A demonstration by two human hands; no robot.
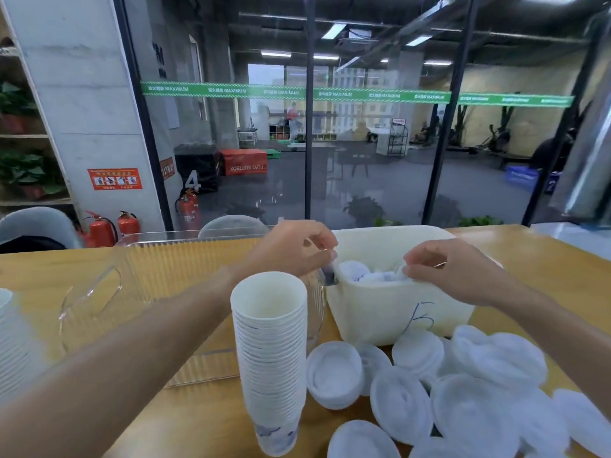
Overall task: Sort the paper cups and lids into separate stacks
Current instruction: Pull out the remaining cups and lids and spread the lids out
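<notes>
A tall stack of white paper cups (pixel 271 358) stands at the centre of the wooden table. Several loose white lids (pixel 463 385) lie spread to its right, in front of a cream bin (pixel 390 319). Inside the bin lie more white cups and lids (pixel 357 272). My left hand (pixel 291 249) hovers at the bin's left rim, fingers curled on a cup's edge there. My right hand (pixel 449 272) reaches into the bin's right side and pinches a white lid (pixel 401 271).
A clear ribbed plastic bin (pixel 158 276) stands on the left, behind the cup stack. Another stack of white cups (pixel 10 345) shows at the left frame edge. Behind the table rises a glass wall, with chair backs (pixel 36 226) and fire extinguishers beyond.
</notes>
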